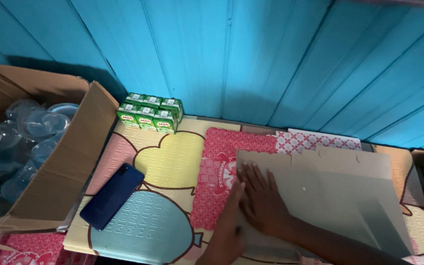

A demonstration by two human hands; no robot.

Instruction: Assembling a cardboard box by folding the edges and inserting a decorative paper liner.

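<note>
A flat grey-brown cardboard sheet (339, 186) lies on a colourful cartoon play mat (168, 162). My right hand (262, 198) rests palm down on the sheet's left part with its fingers spread, holding nothing. My left hand (227, 221) lies stretched along the sheet's left edge, fingers pointing away from me and touching the cardboard. Under the sheet lie a red patterned flat piece (217, 147) and a red-and-white checked piece (315, 141).
A dark blue phone (112, 196) lies on the mat to the left. A pack of green drink cartons (149, 114) stands against the blue plank wall (251, 54). An open cardboard box (69, 162) at the left holds several clear plastic containers (30, 130).
</note>
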